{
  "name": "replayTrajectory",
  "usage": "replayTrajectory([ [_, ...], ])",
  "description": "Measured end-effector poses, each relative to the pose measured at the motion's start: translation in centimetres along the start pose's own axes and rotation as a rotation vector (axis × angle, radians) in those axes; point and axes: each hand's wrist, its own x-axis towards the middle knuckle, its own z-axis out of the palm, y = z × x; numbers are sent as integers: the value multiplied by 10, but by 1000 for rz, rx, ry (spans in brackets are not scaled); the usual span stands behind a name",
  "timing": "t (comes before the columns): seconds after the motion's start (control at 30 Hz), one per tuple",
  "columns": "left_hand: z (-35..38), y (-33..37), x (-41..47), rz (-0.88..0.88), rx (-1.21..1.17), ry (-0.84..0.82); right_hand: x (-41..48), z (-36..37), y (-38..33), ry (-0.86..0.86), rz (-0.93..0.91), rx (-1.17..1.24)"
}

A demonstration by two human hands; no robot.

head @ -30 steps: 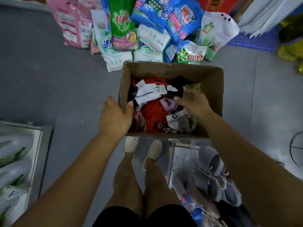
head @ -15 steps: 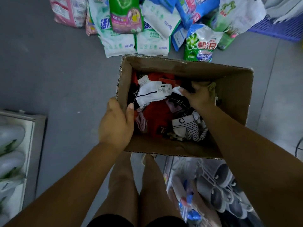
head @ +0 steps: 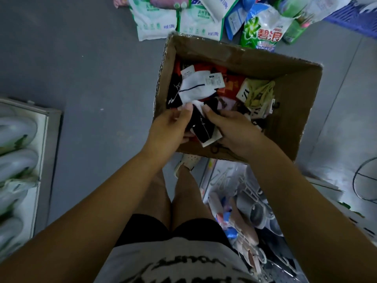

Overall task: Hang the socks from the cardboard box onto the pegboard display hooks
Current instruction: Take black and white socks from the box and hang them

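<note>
Black sock pair (head: 201,125) with a white toe and a white card tag, raised just above the heap at the near-left corner of the cardboard box (head: 295,119). Grasped from both sides: left hand (head: 169,127) curled round its left edge with the thumb laid on top, right hand (head: 234,131) pinching its right edge, thumb tip near the white toe. Both hands clenched on that one pair, wrists over the box's near wall.

Beneath, in the box's left half: white sock (head: 195,88) with a dark stripe and a paper label, red socks (head: 230,82) partly under it, pale yellow socks (head: 259,94) toward the middle. Bare cardboard along the box's right side, top open.

Detergent bags (head: 263,31) crowding the far wall; touching or not, cannot tell. Open grey floor (head: 91,78) left of the box. White shelf (head: 40,139) at the far left, well apart. Shoes (head: 255,209) just beside the near-right corner, below the right forearm.
</note>
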Motion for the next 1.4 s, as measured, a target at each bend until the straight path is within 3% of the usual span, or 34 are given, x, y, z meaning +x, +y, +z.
replayTrajectory([
  [0.07, -6, 3, 0, -90, -156, 8, 4, 7, 0, -53, 99, 37],
  [0.17, -16, 4, -1, -110, -203, 59, 17, 8, -6, -104, 182, -25],
  [0.27, -26, 4, -2, -92, -213, 115, 35, 4, -17, 67, 177, -93],
  [0.43, -42, -5, -5, -26, -169, 182, 92, 4, -22, 341, 195, 113],
  [0.6, -54, -12, -13, 3, -163, 181, 134, 18, -21, 361, 191, 421],
  [0.73, -62, -11, -18, 18, -161, 184, 130, 16, -23, 433, 153, 403],
  [1.13, -73, 29, -63, 145, -195, 166, -30, 6, -22, 388, -165, 336],
  [1.3, -64, 60, -84, 253, -207, 24, -118, 5, -24, 362, -329, 327],
  [1.4, -56, 81, -96, 304, -217, -124, -163, 11, -22, 450, -406, 407],
])
